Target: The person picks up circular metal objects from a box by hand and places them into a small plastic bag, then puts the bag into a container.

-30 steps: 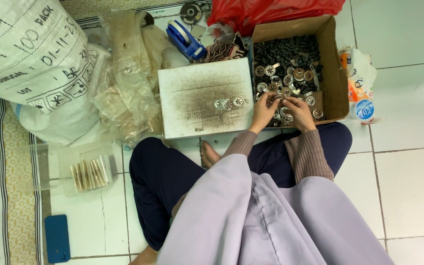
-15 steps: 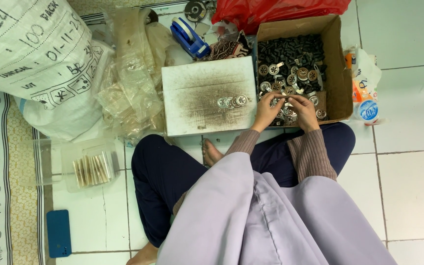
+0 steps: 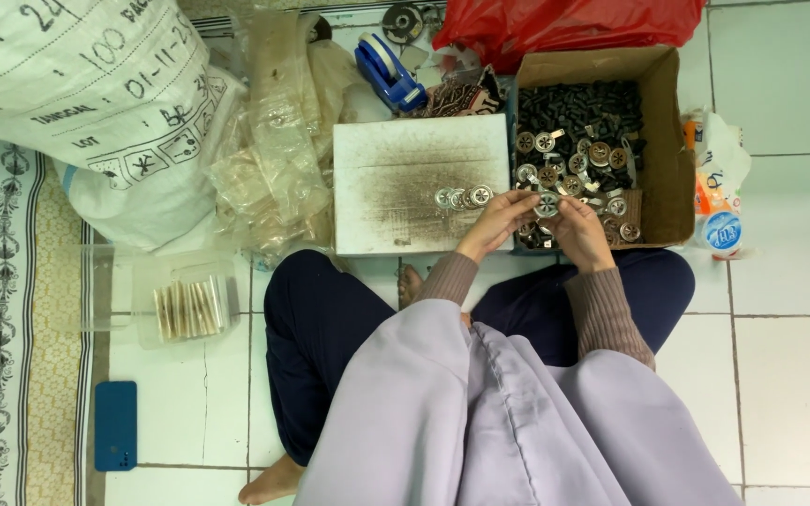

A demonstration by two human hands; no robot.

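Together, the left hand (image 3: 494, 223) and right hand (image 3: 581, 230) pinch one small round metal wheel (image 3: 547, 203) over the cardboard box (image 3: 660, 141), right of the white board (image 3: 396, 187).

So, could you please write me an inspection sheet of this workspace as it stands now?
Surface: white tiled floor; a stained white board serves as the work top.
Job's things: a small round metal disc between both hands; a few similar discs on the board; more with black parts in the cardboard box.
Clutter: printed white sack, clear plastic bags, blue tape dispenser, red bag, clear tub of sticks, blue phone.
Hands: left hand and right hand pinch the disc together.
Cables: nothing seen.
Surroundings: patterned mat at the left edge.
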